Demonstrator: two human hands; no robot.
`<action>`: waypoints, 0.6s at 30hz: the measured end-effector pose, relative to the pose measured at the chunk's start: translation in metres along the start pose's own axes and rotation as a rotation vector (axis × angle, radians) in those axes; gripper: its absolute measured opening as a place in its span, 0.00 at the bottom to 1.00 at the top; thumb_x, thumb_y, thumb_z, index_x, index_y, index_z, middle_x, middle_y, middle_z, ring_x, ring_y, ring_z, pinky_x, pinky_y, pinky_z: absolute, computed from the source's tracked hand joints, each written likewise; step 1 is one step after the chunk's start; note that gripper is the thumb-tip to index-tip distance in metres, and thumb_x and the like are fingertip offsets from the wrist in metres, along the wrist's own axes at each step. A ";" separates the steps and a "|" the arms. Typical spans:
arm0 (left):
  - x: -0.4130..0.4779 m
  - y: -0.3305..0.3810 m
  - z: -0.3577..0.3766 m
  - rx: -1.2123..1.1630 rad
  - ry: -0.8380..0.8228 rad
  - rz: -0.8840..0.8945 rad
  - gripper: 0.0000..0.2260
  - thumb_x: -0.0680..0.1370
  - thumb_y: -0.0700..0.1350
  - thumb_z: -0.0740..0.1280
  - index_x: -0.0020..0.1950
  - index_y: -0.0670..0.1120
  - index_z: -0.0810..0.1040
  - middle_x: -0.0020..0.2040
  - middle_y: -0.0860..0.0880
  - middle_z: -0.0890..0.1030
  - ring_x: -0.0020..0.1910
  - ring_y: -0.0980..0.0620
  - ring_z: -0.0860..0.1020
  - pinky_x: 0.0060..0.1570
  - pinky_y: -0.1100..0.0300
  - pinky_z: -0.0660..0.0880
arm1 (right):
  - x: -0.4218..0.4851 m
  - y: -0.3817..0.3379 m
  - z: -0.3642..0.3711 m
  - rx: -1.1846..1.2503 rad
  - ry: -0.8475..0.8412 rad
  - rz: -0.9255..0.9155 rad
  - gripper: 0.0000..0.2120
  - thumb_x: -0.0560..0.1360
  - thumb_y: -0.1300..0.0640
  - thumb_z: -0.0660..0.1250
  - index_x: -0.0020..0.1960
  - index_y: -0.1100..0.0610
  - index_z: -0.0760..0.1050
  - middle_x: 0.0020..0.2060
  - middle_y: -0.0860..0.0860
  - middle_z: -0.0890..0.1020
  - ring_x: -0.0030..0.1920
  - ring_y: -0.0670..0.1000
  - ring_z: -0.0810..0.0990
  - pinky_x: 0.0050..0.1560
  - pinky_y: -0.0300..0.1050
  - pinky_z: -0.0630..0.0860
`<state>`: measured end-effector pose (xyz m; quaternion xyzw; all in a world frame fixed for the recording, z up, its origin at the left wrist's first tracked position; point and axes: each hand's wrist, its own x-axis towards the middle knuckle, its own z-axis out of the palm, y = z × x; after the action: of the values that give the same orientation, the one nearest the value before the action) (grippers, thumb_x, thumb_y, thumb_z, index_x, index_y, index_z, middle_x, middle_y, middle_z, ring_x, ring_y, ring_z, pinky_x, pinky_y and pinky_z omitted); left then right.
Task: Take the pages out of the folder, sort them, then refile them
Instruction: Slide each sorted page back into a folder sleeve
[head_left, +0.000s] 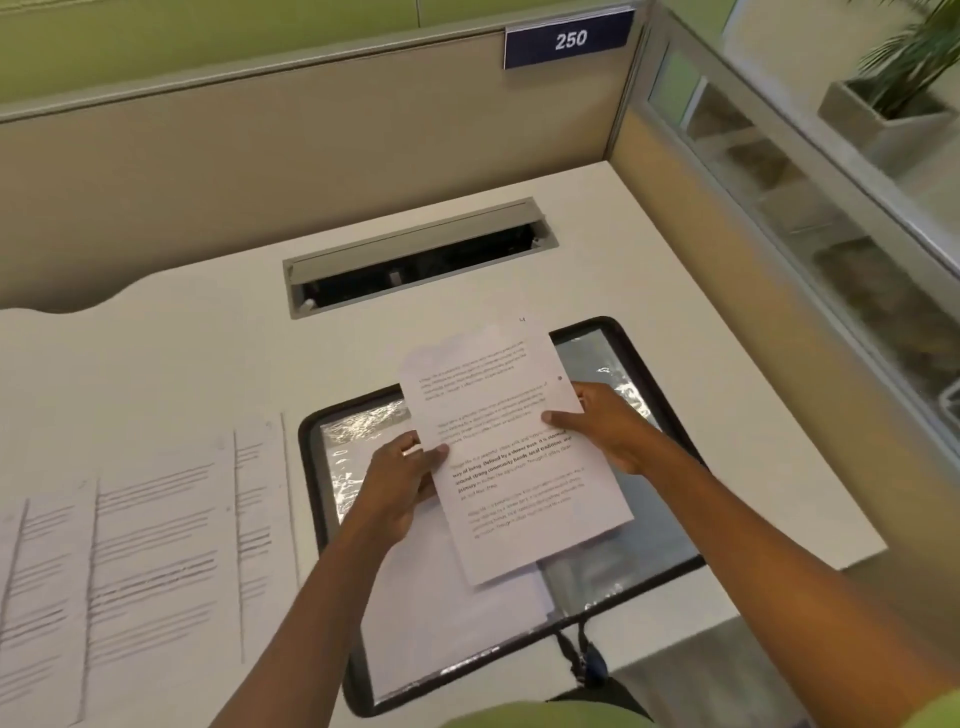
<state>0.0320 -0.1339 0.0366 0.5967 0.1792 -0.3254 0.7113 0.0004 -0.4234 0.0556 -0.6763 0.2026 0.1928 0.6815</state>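
Page (519, 467) over partly hidden folder (645, 364)

The scene is taken by a single wide-angle camera worn on the head, aimed forward and steeply down over the white desk (675, 249), so that both forearms are seen entering from the lower edge. The left hand (402, 480) and right hand (605, 431), by which a page (519, 467) is pinched, are caught close at mid-frame, while the partition (311, 156) and number plate (569, 40) are pushed to the top edge.
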 end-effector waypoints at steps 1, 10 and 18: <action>0.000 -0.003 0.011 0.037 0.022 0.021 0.11 0.80 0.33 0.70 0.63 0.39 0.80 0.57 0.41 0.87 0.54 0.40 0.86 0.54 0.46 0.83 | -0.004 0.002 -0.012 0.003 0.001 -0.001 0.19 0.76 0.59 0.75 0.67 0.56 0.79 0.58 0.52 0.86 0.57 0.56 0.86 0.58 0.58 0.82; 0.049 0.000 0.070 0.939 0.273 0.570 0.17 0.81 0.39 0.69 0.70 0.44 0.80 0.64 0.46 0.81 0.61 0.47 0.79 0.62 0.52 0.75 | -0.025 0.020 -0.109 0.030 0.021 0.049 0.20 0.76 0.60 0.74 0.68 0.57 0.78 0.59 0.53 0.86 0.57 0.56 0.85 0.59 0.57 0.82; 0.096 0.002 0.108 1.428 0.216 0.664 0.16 0.81 0.41 0.69 0.69 0.42 0.79 0.67 0.41 0.77 0.66 0.38 0.72 0.64 0.43 0.70 | -0.042 0.020 -0.180 -0.051 0.124 0.028 0.17 0.75 0.56 0.76 0.63 0.52 0.82 0.56 0.52 0.87 0.54 0.59 0.86 0.60 0.66 0.80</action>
<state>0.0890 -0.2617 0.0004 0.9590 -0.1920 -0.0727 0.1955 -0.0486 -0.6027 0.0602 -0.7010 0.2489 0.1651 0.6476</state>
